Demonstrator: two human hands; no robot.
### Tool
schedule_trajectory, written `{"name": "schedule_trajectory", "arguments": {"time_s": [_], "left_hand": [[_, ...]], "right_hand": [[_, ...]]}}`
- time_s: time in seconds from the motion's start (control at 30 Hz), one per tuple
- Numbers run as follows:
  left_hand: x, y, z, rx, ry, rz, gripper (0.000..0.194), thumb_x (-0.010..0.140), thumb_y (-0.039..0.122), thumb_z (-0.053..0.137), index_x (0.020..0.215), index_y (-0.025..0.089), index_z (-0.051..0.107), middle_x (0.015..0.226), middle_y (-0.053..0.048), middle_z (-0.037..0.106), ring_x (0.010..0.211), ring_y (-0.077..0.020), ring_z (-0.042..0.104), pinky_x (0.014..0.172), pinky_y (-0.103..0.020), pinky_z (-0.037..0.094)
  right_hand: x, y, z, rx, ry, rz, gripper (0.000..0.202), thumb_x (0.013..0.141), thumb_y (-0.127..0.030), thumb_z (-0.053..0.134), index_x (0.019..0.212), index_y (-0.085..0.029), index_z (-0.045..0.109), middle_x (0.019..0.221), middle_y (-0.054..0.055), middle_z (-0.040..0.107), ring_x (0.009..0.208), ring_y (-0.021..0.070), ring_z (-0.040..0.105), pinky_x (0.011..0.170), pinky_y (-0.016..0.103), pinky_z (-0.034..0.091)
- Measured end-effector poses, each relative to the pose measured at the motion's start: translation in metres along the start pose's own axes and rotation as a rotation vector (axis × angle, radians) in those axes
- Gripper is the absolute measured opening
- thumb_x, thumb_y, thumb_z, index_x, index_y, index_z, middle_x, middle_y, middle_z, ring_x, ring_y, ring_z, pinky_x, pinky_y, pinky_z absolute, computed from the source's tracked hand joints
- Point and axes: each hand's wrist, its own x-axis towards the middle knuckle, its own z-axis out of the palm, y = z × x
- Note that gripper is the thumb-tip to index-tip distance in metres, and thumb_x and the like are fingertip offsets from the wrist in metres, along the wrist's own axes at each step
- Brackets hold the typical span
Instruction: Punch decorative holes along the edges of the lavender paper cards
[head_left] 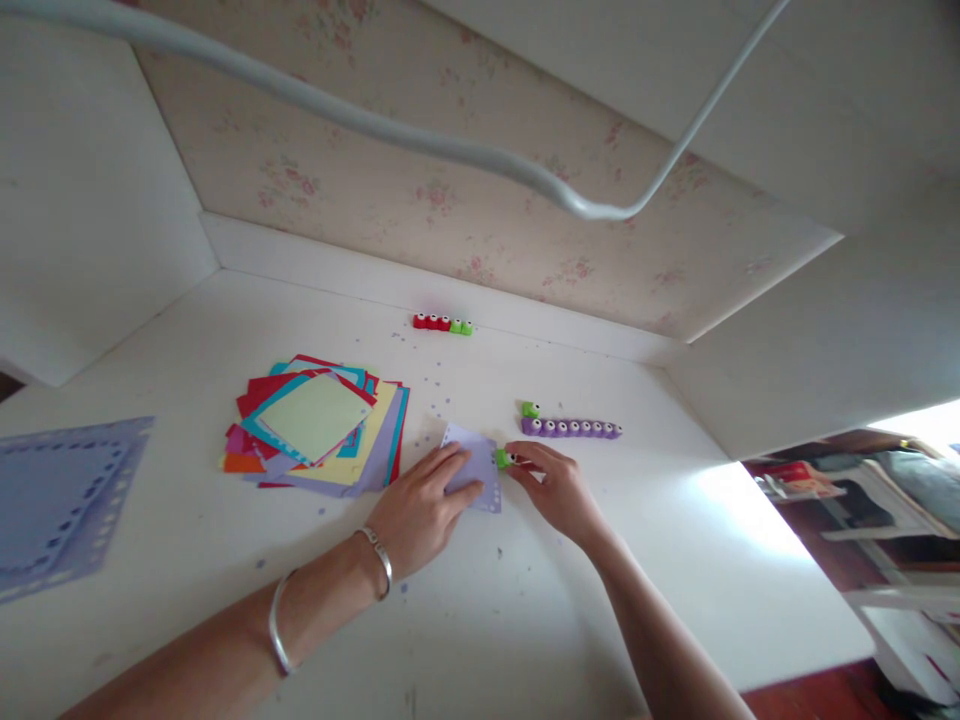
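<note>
A small lilac sheet of paper (480, 470) lies on the white table, with punched holes along its edges. My left hand (427, 500) rests on its left part, fingers stretched out and apart, pressing it to the table. At the sheet's right edge sits a green craft punch (502, 458). My right hand (551, 485) grips this punch between thumb and fingers. Just beyond it stands a row of purple craft punches (574, 428), with another green punch (531, 409) behind the row's left end.
Left of my hands lies a pile of coloured paper sheets (315, 420). Larger lilac sheets with punched borders (60, 500) are at the far left. Red and green punches (442, 324) stand near the back wall. Tiny paper bits dot the table (315, 620). A white cable (450, 150) crosses above.
</note>
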Motion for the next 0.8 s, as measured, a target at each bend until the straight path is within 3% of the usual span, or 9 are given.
{"name": "schedule_trajectory", "arguments": {"time_s": [0.8], "left_hand": [[-0.0026, -0.0006, -0.0012, 0.015, -0.011, -0.005, 0.036, 0.084, 0.007, 0.055, 0.115, 0.022, 0.064, 0.13, -0.011, 0.054, 0.131, -0.0279, 0.04, 0.106, -0.047, 0.04]], "right_hand": [[0.0016, 0.0013, 0.0033, 0.005, -0.007, -0.006, 0.02, 0.085, -0.024, 0.061, 0.104, -0.023, 0.068, 0.101, 0.006, 0.07, 0.08, 0.0177, 0.068, 0.076, 0.034, 0.06]]}}
